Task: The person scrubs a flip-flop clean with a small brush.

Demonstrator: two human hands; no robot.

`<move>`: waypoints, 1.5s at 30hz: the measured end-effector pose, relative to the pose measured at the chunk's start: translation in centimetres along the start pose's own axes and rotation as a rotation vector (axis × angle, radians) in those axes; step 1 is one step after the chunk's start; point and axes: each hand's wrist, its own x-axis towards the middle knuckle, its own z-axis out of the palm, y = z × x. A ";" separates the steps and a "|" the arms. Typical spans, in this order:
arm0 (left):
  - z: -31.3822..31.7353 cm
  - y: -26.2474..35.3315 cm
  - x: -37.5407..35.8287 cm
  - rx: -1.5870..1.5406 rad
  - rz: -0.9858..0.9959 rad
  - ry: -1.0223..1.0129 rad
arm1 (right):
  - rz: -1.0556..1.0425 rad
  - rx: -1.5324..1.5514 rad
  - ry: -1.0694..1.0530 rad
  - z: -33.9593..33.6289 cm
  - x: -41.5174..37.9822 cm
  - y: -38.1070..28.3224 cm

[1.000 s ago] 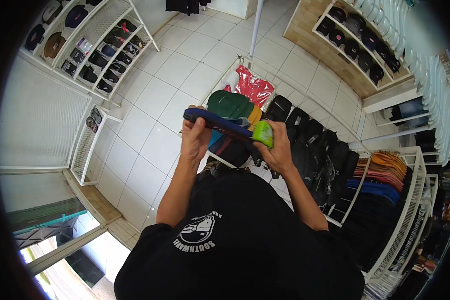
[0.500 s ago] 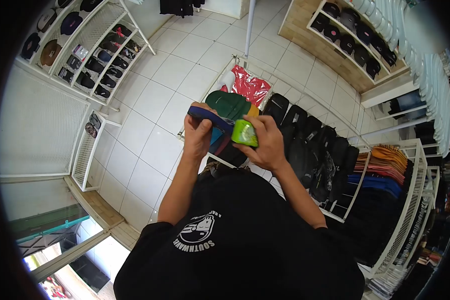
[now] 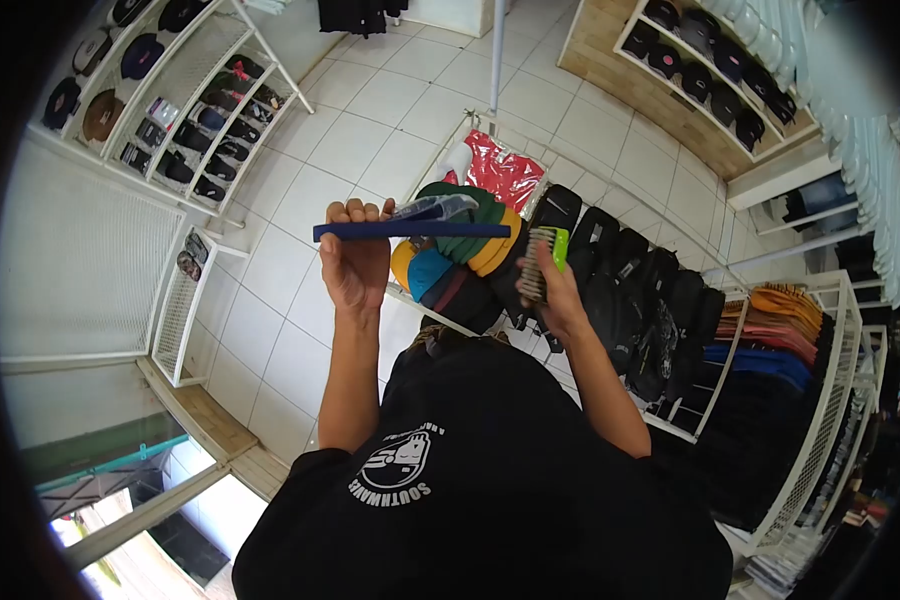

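The person's hands are apart, each clamped on something, in front of the black T-shirt (image 3: 540, 450). The left hand (image 3: 355, 268) grips one end of a navy sandal (image 3: 430, 231), thumb below and fingers over the top. The sandal is held level and edge-on, its sole a thin strip, with a partly see-through strap above it. The right hand (image 3: 562, 296) grasps a brush (image 3: 542, 250) with a bright green back, its bristles turned toward the sandal's free end, near it but apart.

Both things are in the air over the near left corner of a white rack (image 3: 407, 298). On the rack, a red packet (image 3: 503, 168) lies in the far left corner; green caps (image 3: 487, 214), a yellow cap (image 3: 492, 261) and a blue cap (image 3: 428, 274) sit along the left edge. Black bags (image 3: 596, 246) fill the middle, toward the right edge.
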 end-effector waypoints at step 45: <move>0.9 -6.0 -4.9 0.707 -0.665 0.026 | -0.815 -1.048 0.501 0.6 1.5 -6.8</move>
